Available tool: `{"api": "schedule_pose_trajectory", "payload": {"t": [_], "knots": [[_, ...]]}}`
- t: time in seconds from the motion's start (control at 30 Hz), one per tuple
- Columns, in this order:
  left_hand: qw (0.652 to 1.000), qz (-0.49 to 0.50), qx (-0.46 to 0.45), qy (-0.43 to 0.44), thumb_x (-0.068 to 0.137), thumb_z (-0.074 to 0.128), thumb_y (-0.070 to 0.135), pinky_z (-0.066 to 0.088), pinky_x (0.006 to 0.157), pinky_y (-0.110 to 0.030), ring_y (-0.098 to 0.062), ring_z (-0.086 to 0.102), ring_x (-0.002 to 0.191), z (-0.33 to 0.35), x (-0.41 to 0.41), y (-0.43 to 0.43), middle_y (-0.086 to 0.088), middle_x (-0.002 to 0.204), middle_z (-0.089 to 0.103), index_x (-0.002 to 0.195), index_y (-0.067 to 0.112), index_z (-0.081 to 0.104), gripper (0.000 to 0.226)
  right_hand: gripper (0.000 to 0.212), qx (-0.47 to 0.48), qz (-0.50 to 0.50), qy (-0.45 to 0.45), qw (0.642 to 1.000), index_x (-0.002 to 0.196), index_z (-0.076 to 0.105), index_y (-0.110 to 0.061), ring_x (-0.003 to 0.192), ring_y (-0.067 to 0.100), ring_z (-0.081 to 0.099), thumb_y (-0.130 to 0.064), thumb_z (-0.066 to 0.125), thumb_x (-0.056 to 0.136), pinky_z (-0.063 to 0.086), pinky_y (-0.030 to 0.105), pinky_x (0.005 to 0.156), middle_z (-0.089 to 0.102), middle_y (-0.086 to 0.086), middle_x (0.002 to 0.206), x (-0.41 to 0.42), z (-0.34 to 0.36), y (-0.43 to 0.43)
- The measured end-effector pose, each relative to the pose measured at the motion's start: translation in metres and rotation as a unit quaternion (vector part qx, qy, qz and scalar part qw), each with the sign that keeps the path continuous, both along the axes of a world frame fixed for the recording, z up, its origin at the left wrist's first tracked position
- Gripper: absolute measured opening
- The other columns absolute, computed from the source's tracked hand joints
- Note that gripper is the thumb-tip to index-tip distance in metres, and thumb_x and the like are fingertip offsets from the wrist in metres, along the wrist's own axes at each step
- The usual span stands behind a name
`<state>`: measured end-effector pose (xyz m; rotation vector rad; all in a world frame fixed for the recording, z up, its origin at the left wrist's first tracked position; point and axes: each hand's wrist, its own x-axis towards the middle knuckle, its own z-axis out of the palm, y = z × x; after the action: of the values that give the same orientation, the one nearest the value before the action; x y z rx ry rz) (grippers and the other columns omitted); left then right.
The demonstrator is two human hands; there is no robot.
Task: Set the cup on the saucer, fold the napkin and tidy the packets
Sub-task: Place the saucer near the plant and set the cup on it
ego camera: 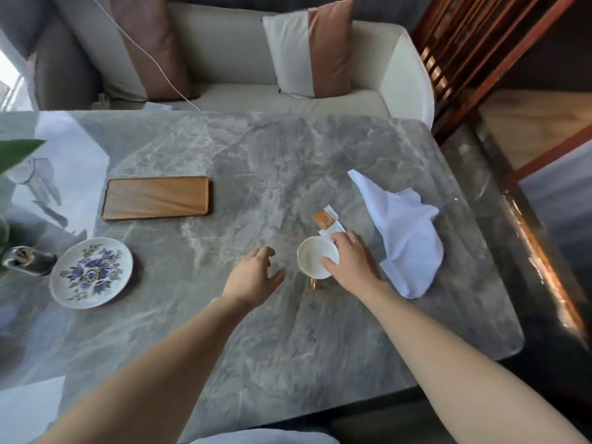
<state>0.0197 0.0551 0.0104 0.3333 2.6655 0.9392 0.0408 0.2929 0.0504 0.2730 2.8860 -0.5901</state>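
Observation:
A white cup (312, 259) with a gold handle stands on the marble table (256, 174), right of centre. My right hand (352, 262) grips its right rim, thumb and fingers around it. My left hand (253, 275) hovers open just left of the cup, apart from it. The saucer (91, 272), white with a blue flower pattern, lies far to the left. Small packets (326, 219), one orange and others white, lie just behind the cup. A crumpled white napkin (403, 232) is spread to the right of my right hand.
A wooden tray (156, 197) lies at the middle left. A small dark dish (27, 259) and a glass (32, 174) stand near the left edge under a plant leaf. A cushioned sofa sits behind the table, a wooden chair at the right.

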Motion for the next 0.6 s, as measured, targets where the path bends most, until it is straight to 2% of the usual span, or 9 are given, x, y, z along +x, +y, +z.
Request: {"api": "schedule_pose_trajectory", "payload": {"t": [0.1, 0.2, 0.33, 0.4, 0.5, 0.53, 0.6], "knots": [[1.0, 0.0, -0.002, -0.023, 0.088, 0.068, 0.048, 0.049, 0.077, -0.031, -0.02, 0.065, 0.1, -0.006, -0.003, 0.026, -0.005, 0.117, 0.066, 0.133, 0.016, 0.054, 0.057, 0.056, -0.023, 0.011, -0.027, 0.999, 0.129, 0.053, -0.018, 0.12, 0.026, 0.05, -0.042, 0.072, 0.082, 0.047, 0.045, 0.096, 0.054, 0.004, 0.127, 0.0, -0.005, 0.026], [0.998, 0.036, 0.009, -0.045, 0.09, 0.066, 0.045, 0.047, 0.079, -0.029, -0.023, 0.067, 0.101, -0.013, -0.006, 0.044, -0.009, 0.117, 0.069, 0.135, 0.011, 0.055, 0.058, 0.058, -0.046, 0.012, -0.049, 0.998, 0.133, 0.051, -0.017, 0.123, 0.025, 0.05, -0.043, 0.071, 0.084, 0.046, 0.04, 0.098, 0.053, 0.003, 0.132, -0.004, -0.013, 0.04], [0.996, 0.041, 0.014, -0.079, 0.093, 0.064, 0.038, 0.048, 0.084, -0.031, -0.027, 0.068, 0.105, -0.018, -0.008, 0.06, -0.012, 0.119, 0.071, 0.141, 0.009, 0.053, 0.057, 0.057, -0.082, 0.038, -0.088, 0.992, 0.136, 0.05, -0.021, 0.118, 0.024, 0.056, -0.04, 0.07, 0.087, 0.048, 0.038, 0.095, 0.053, 0.002, 0.135, -0.009, -0.022, 0.046], [0.995, 0.047, 0.021, -0.089, 0.094, 0.063, 0.032, 0.047, 0.078, -0.031, -0.029, 0.068, 0.101, -0.018, -0.009, 0.065, -0.01, 0.109, 0.074, 0.131, 0.011, 0.061, 0.042, 0.053, -0.102, 0.053, -0.105, 0.988, 0.135, 0.051, -0.021, 0.114, 0.023, 0.059, -0.038, 0.069, 0.089, 0.05, 0.039, 0.093, 0.056, 0.003, 0.133, -0.012, -0.026, 0.048], [0.993, 0.064, 0.038, -0.091, 0.095, 0.058, 0.021, 0.038, 0.063, -0.029, -0.022, 0.065, 0.071, -0.018, -0.007, 0.07, 0.003, 0.072, 0.067, 0.098, 0.014, 0.067, 0.012, 0.043, -0.121, 0.057, -0.109, 0.985, 0.129, 0.057, -0.019, 0.104, 0.022, 0.061, -0.034, 0.068, 0.091, 0.044, 0.031, 0.08, 0.061, 0.002, 0.121, -0.014, -0.032, 0.049], [0.993, 0.067, 0.041, -0.092, 0.094, 0.057, 0.018, 0.037, 0.061, -0.03, -0.017, 0.06, 0.063, -0.017, -0.006, 0.071, 0.005, 0.064, 0.063, 0.092, 0.015, 0.066, 0.01, 0.042, -0.127, 0.055, -0.111, 0.984, 0.129, 0.057, -0.019, 0.101, 0.022, 0.062, -0.034, 0.067, 0.091, 0.045, 0.032, 0.078, 0.062, 0.001, 0.117, -0.014, -0.032, 0.049], [0.991, 0.073, 0.047, -0.101, 0.094, 0.056, 0.014, 0.043, 0.06, -0.034, -0.018, 0.06, 0.061, -0.015, -0.005, 0.073, -0.001, 0.064, 0.066, 0.083, 0.019, 0.063, 0.014, 0.04, -0.134, 0.05, -0.115, 0.983, 0.128, 0.056, -0.018, 0.092, 0.022, 0.063, -0.034, 0.066, 0.092, 0.051, 0.036, 0.078, 0.065, 0.003, 0.108, -0.014, -0.033, 0.049]]}}
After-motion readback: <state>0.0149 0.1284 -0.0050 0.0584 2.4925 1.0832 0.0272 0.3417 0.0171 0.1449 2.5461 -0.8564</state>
